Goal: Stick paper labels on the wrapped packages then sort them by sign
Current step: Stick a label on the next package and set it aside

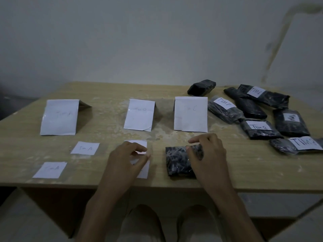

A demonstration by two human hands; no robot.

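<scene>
At the bottom edge of the frame are the person's knees [145,224], below the near rim of the table [262,173]. In the lower centre the left hand [125,159] has a narrow grip, thumb and fingertips pinching a white paper label [140,144] whose writing is hidden. Just right of it the right hand [209,154] has its grip closed round the far end of a black wrapped package [176,165]. The package lies flat on the table and shows no label.

At lower left lie two loose labels: the nearer label [49,169] faintly reads "Tim A", the farther label [85,148] plainly "Tim A".

Across the middle stand three folded paper signs: the left sign [59,117] "Tim A", the middle sign [139,114] "Tim B", the right sign [190,114] "Tim C".

At the right lies a pile of what look like seven black packages, five of them labelled:
- The cut-off package [283,145] reads "TIM", its last letter unclear.
- The front package [258,129] reads "TIM B".
- The sideways package [291,123] is unreadable.
- The tilted package [225,109] reads "TIM B".
- The bare long package [248,105] has no label.
- The rear package [264,96] reads "TIM", its last letter unclear.
- The bare far package [201,87] lies farthest, apart from the rest.
</scene>
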